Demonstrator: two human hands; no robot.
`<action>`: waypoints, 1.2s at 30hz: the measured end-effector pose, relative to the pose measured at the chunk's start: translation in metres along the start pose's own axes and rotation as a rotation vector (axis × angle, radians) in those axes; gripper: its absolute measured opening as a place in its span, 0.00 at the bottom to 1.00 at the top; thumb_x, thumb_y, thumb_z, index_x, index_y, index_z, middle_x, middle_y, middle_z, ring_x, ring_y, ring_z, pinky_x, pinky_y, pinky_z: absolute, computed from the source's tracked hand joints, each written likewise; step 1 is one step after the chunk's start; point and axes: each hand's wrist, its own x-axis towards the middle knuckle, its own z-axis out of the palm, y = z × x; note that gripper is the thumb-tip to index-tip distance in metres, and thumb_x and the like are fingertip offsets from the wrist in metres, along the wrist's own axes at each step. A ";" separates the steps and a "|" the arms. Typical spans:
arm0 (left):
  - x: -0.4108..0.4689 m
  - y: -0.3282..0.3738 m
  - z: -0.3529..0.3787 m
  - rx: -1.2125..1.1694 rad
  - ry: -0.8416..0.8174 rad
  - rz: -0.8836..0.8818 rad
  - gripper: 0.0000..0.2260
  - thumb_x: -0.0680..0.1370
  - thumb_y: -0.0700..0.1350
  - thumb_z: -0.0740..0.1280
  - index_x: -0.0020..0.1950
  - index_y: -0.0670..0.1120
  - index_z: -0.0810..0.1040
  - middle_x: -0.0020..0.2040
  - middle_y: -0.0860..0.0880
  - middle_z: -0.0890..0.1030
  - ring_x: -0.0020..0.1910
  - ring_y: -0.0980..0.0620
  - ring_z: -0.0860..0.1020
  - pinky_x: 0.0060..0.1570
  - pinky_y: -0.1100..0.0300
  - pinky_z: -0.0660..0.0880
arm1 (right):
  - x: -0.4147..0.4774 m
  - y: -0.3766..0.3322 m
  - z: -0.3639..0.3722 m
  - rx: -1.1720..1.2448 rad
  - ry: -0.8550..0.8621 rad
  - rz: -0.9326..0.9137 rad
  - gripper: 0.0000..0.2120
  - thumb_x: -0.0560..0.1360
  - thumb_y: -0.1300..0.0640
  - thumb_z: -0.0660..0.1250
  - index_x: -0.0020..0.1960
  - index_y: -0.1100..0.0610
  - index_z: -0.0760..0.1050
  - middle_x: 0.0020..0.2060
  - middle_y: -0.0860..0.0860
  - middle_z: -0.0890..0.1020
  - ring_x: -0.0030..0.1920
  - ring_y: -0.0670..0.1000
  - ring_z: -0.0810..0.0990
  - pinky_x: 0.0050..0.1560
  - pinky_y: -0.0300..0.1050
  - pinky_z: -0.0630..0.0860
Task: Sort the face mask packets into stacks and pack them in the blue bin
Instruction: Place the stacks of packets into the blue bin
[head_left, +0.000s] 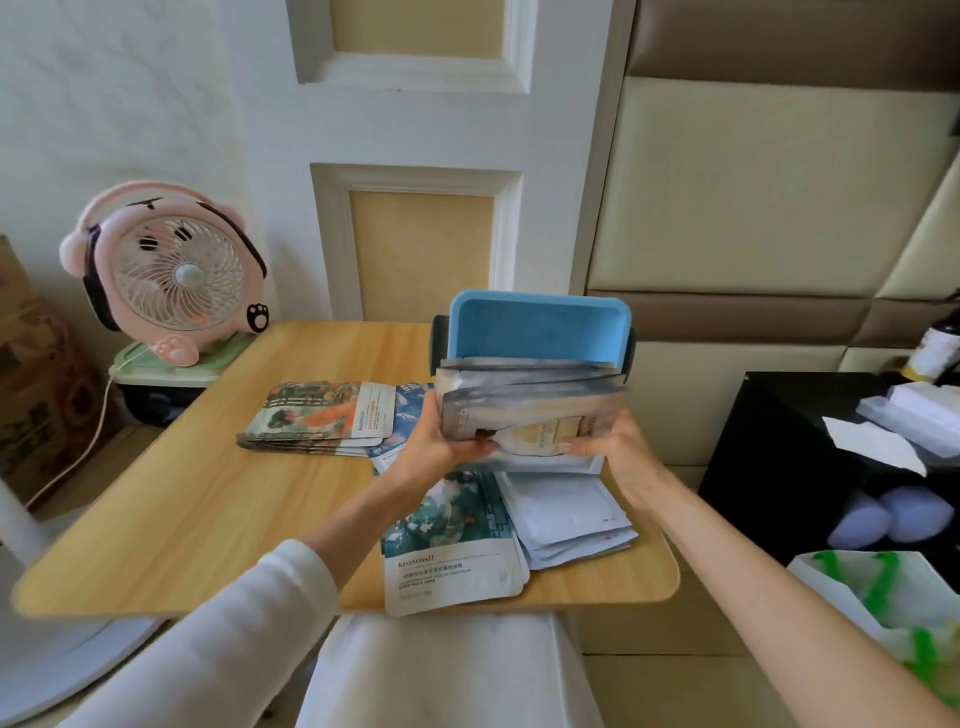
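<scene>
Both hands hold a thick stack of silver-grey face mask packets (530, 400) upright in front of the blue bin (540, 327), which stands at the far right of the wooden table (208, 499). My left hand (436, 431) grips the stack's left lower edge and my right hand (608, 441) grips its right lower corner. A stack of orange-patterned packets (322, 415) lies left of my hands. Blue-patterned packets (410, 410) peek out behind my left hand. A teal-patterned packet (452, 545) and a pile of white packets (566, 514) lie near the front edge.
A pink desk fan (171, 270) stands on a green box at the back left, its cord hanging down. A black cabinet (810, 467) with white items sits to the right, and a green-and-white bag (893, 608) lies near it. Padded wall panels rise behind.
</scene>
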 end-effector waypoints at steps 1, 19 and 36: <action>0.000 -0.001 -0.002 -0.004 -0.008 -0.014 0.30 0.70 0.33 0.72 0.66 0.46 0.63 0.58 0.46 0.77 0.56 0.51 0.77 0.47 0.65 0.78 | 0.000 0.000 -0.003 -0.008 -0.020 0.002 0.32 0.59 0.69 0.75 0.61 0.64 0.69 0.54 0.57 0.80 0.56 0.55 0.79 0.49 0.41 0.79; 0.001 0.016 -0.023 0.825 0.016 0.225 0.31 0.65 0.63 0.71 0.59 0.44 0.76 0.54 0.48 0.76 0.53 0.49 0.74 0.55 0.50 0.74 | 0.001 -0.026 -0.013 -0.529 0.058 -0.085 0.30 0.57 0.66 0.80 0.57 0.58 0.77 0.49 0.47 0.82 0.52 0.47 0.80 0.55 0.44 0.77; 0.098 0.049 0.011 0.762 0.045 0.342 0.18 0.71 0.39 0.70 0.57 0.37 0.68 0.58 0.41 0.72 0.55 0.45 0.73 0.55 0.53 0.72 | 0.064 -0.026 -0.036 -0.346 0.295 -0.169 0.20 0.69 0.73 0.69 0.43 0.50 0.67 0.60 0.55 0.77 0.60 0.53 0.76 0.57 0.45 0.74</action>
